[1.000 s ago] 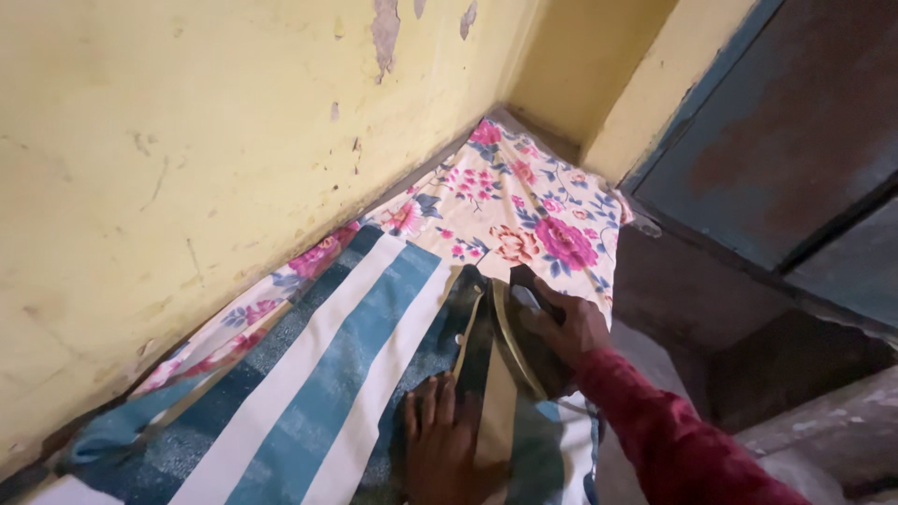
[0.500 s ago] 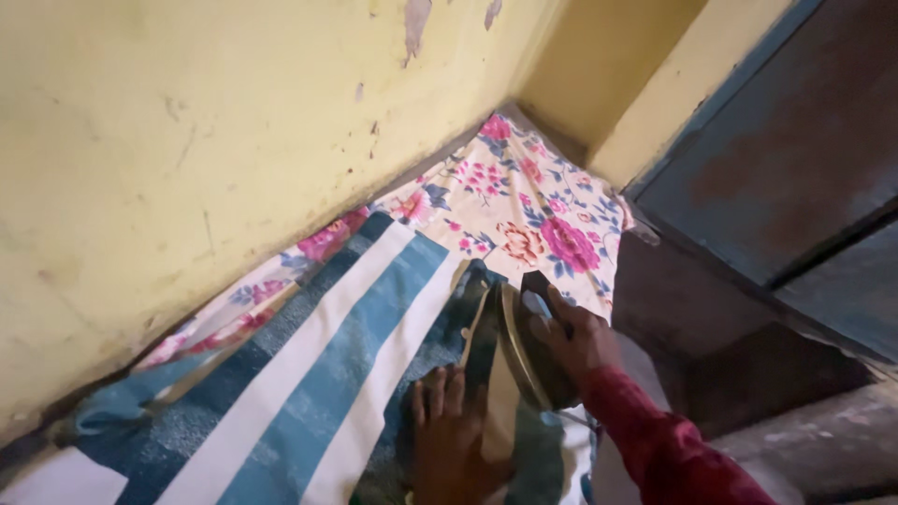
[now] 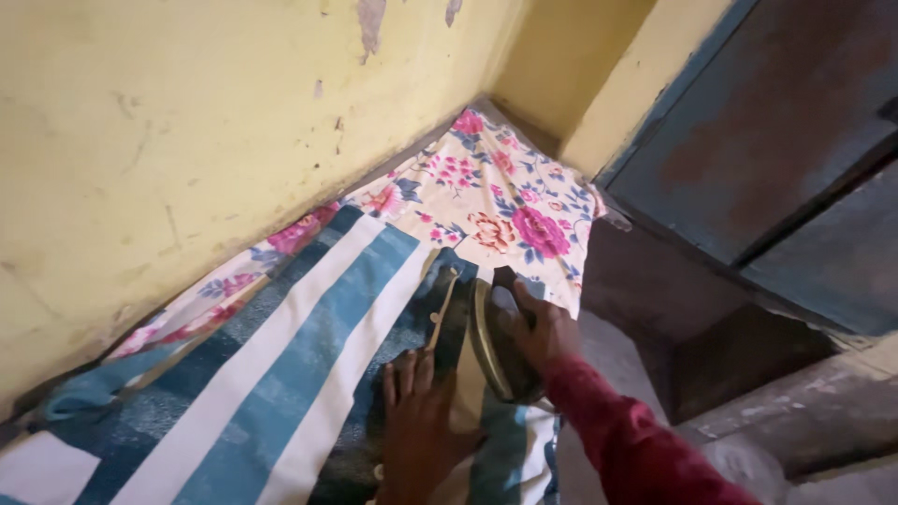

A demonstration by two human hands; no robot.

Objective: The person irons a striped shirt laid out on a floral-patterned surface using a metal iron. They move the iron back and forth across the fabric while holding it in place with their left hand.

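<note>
Two hands are working on a striped blue and white garment (image 3: pixel 309 346). Right hand (image 3: pixel 538 327) is closing its grip around a dark iron (image 3: pixel 496 341), long axis pointing toward twelve o'clock. Left hand (image 3: pixel 416 430) is pressing flat, fingers spread, touching the cloth at the iron's eight o'clock, over a floral sheet (image 3: pixel 505 201).

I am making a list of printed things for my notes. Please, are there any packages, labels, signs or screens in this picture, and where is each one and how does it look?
None in view: only a striped blue and white cloth, a flowered sheet, an iron and a yellow wall.
</note>
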